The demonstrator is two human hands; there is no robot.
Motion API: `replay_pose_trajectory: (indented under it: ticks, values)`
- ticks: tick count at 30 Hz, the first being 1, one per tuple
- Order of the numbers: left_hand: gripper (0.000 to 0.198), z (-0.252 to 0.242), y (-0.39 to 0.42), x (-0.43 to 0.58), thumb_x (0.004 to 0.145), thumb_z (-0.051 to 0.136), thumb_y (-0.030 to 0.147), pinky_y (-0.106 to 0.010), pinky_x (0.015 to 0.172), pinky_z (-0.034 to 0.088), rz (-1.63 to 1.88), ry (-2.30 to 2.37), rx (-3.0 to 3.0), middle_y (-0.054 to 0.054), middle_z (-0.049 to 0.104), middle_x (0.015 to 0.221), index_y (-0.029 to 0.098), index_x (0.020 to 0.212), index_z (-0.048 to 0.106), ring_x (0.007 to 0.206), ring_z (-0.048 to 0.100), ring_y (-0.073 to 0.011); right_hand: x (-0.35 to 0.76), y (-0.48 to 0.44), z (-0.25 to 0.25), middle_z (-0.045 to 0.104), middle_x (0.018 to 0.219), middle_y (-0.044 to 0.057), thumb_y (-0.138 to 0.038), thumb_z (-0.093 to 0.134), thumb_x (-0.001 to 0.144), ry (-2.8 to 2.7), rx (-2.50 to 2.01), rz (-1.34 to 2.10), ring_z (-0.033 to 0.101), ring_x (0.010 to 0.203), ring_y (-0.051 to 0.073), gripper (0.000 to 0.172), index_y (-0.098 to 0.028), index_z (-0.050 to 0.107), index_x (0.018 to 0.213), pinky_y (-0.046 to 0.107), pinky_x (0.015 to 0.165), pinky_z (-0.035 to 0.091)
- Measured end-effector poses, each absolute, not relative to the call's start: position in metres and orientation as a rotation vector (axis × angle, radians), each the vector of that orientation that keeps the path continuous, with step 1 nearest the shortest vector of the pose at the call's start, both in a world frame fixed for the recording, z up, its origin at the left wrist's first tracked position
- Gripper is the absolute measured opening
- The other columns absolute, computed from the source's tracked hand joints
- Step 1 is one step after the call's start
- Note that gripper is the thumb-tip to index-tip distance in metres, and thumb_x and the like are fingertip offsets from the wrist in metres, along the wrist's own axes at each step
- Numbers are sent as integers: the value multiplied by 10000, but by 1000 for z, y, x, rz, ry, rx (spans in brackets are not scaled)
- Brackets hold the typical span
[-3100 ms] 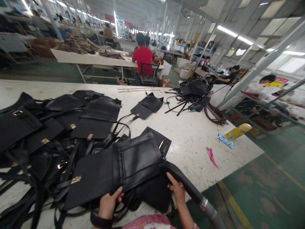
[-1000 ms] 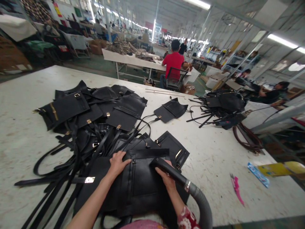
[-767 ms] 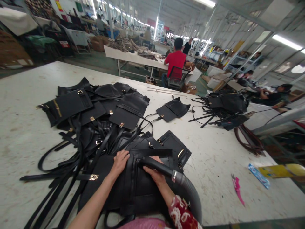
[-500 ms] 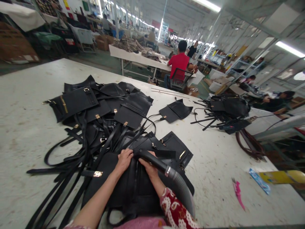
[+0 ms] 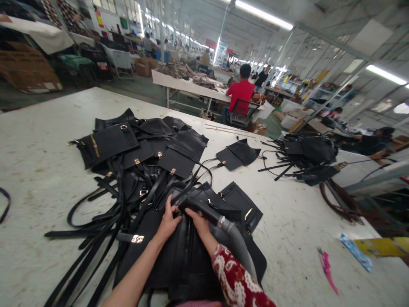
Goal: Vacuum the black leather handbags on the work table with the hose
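Observation:
In front of me lies a black leather bag [image 5: 153, 260], its flap spread out and a strap with a gold clasp at its left. My right hand [image 5: 198, 222] is closed around a black hose nozzle [image 5: 209, 213], which a metal clamp joins to a grey ribbed hose [image 5: 238, 238]. The nozzle's tip points left, at the bag's upper edge. Close to that tip is my left hand [image 5: 169, 219], index finger raised and thumb apart, resting by the bag's edge. Its other fingers are partly hidden.
Beyond my hands spreads a pile of black bags [image 5: 111, 145] with long straps. More black bags [image 5: 306, 149] lie at the right. Pink snips [image 5: 327, 270], a blue-and-white packet [image 5: 356, 251] and a yellow strip [image 5: 383, 246] lie right. A person in red [image 5: 241, 94] sits beyond the table.
My left hand has lifted from lying flat on the bag, its index finger now raised. The nozzle stays in my right hand. The whole view has shifted slightly.

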State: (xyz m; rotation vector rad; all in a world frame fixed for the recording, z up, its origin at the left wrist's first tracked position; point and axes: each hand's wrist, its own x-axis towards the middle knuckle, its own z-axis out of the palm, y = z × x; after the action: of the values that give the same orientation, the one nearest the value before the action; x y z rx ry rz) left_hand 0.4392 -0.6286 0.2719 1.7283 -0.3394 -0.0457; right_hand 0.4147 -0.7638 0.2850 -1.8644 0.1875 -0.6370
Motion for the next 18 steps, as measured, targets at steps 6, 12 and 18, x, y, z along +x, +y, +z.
replay_pose_trajectory:
  ticks: [6,12,18]
  values:
    - [657,272,-626,438,666,566,275,-328,869,405,-84,-357,1884,-15,643,901,179,1273,336,909,576,-164,425,-794,307,621,941,51,-371,718,586,245,-1846,-697,555,907,222,416,-179,601,936,366,897,417]
    - [189,260,-636,448,630,586,295,-366,805,435,-3,-284,2105,-39,654,861,191,776,645,863,573,-220,359,-849,313,620,987,49,-399,698,627,345,-1826,-754,550,968,226,450,-179,575,1000,398,944,382]
    - [191,260,-643,440,680,551,295,-364,819,430,159,-277,2127,-30,651,871,199,822,635,880,563,-209,286,-857,291,624,984,36,-338,689,665,356,-1855,-678,573,929,228,360,-213,597,990,406,902,425]
